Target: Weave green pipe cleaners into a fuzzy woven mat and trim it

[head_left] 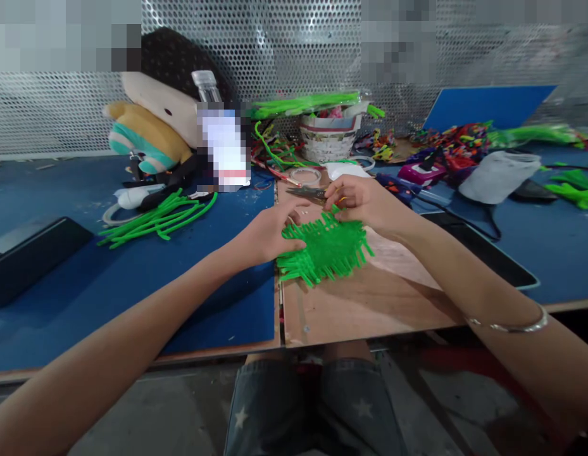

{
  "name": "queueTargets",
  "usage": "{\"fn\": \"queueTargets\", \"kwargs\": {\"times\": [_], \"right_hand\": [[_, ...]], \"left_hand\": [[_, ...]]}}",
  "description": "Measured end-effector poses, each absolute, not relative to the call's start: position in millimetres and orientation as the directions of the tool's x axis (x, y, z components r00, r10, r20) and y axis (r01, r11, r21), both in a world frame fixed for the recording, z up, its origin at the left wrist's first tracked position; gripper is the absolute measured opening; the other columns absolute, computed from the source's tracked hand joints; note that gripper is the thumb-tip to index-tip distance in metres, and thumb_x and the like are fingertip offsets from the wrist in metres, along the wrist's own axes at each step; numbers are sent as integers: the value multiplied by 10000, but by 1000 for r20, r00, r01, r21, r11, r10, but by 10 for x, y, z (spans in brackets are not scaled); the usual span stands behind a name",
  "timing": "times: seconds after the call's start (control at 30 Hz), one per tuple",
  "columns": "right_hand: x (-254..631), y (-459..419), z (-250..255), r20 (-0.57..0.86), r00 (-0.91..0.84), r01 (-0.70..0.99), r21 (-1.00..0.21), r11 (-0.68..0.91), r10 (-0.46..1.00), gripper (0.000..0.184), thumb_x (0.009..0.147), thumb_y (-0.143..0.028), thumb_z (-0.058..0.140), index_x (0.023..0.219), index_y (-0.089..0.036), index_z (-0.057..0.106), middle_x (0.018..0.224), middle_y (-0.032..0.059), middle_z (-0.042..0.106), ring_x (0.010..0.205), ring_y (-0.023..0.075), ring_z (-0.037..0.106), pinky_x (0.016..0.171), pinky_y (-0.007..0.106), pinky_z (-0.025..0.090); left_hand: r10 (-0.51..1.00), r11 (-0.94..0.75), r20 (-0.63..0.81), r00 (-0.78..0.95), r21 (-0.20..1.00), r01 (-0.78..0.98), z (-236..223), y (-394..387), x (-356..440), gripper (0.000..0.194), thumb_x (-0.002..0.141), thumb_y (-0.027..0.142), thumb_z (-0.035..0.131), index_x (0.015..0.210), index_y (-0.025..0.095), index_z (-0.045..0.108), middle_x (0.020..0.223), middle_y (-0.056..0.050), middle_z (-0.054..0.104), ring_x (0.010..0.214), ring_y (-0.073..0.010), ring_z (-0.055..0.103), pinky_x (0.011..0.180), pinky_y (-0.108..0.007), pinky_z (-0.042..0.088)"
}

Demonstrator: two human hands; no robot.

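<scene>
Workbench [341,310]: green pipe-cleaner mat [329,250] lies over the wooden section's left edge. Judged light, soft, bendable; best held at its dense middle. Left hand [269,234] pinches its left edge; right hand [364,201] grips dark scissors [306,192] by its far edge.

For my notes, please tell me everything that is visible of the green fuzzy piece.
The green piece looks made of fuzzy stems: bright and flat, with a dense middle and many short ends sticking out around its edge. It is over the wooden board, near the board's left side; I cannot tell if it is lifted. The thumb of the left hand is on its left part; the right hand, holding a pointed tool, is at its far edge.
</scene>
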State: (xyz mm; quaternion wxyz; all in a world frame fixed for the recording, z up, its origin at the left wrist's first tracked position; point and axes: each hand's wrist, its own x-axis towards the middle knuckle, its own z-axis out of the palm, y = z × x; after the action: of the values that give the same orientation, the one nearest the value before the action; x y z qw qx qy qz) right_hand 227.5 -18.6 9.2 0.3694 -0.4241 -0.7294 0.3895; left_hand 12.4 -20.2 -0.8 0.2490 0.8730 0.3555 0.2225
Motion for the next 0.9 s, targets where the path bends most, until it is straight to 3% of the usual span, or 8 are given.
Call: {"fn": "queueTargets", "kwargs": {"times": [0.13, 0.27, 0.33, 0.47, 0.63, 0.9], "right_hand": [[2262, -221, 151, 326, -256, 301, -868, 396, 910, 277, 589, -117, 636, 815, -195, 496, 798, -1, 591, 760, 138, 572, 686, 290, 456], [2266, -250, 186, 421, -157, 265, -854, 448, 894, 234, 628, -130, 610, 819, -202, 495, 840, 5, 576, 753, 127, 547, 664, 271, 444], [2277, -252, 186, 438, -139, 275, -845, 459, 888, 223, 645, -150, 599, 830, -206, 487, 864, 7, 561, 741, 120, 528, 631, 257, 432], [2295, -239, 165, 463, -160, 329, -808, 490, 872, 209, 684, -190, 564, 857, -215, 450, 908, 11, 538, 746, 121, 509, 610, 256, 414], [2287, -227, 141, 438, -136, 268, -847, 459, 889, 221, 656, -168, 573, 841, -208, 458, 869, 5, 525, 700, 115, 499, 595, 256, 396], [2262, -195, 133, 437, 3, 119, -893, 433, 900, 228, 572, -75, 601, 745, -194, 515, 747, -29, 517, 634, 89, 483, 593, 248, 363]], "left_hand": [[836, -494, 227, 500, 708, 505, 25, -152, 110, 634, 619, 215, 715, 1196, 121, 469, 1047, -89, 595, 977, -209, 555, 870, -359, 426], [923, -242, 128, 363, 927, 287, 56, -133, 110, 548, 586, 145, 699, 1101, 139, 511, 936, -44, 622, 863, -172, 589, 754, -308, 468], [947, -126, 68, 315, 978, 166, 66, -132, 108, 509, 572, 117, 693, 1053, 154, 529, 838, -10, 624, 744, -137, 595, 680, -272, 469], [960, -17, 9, 279, 1000, 26, 63, -116, 96, 425, 571, 107, 697, 969, 169, 558, 704, 24, 615, 630, -110, 580, 610, -245, 448], [960, 10, 9, 281, 998, -65, 43, -89, 90, 318, 583, 99, 696, 875, 159, 583, 704, 20, 636, 667, -108, 599, 673, -253, 465], [845, 107, -69, 530, 993, -42, 13, -103, 80, 381, 591, 140, 732, 964, 171, 658, 952, -37, 698, 858, -155, 636, 804, -296, 477]]}}
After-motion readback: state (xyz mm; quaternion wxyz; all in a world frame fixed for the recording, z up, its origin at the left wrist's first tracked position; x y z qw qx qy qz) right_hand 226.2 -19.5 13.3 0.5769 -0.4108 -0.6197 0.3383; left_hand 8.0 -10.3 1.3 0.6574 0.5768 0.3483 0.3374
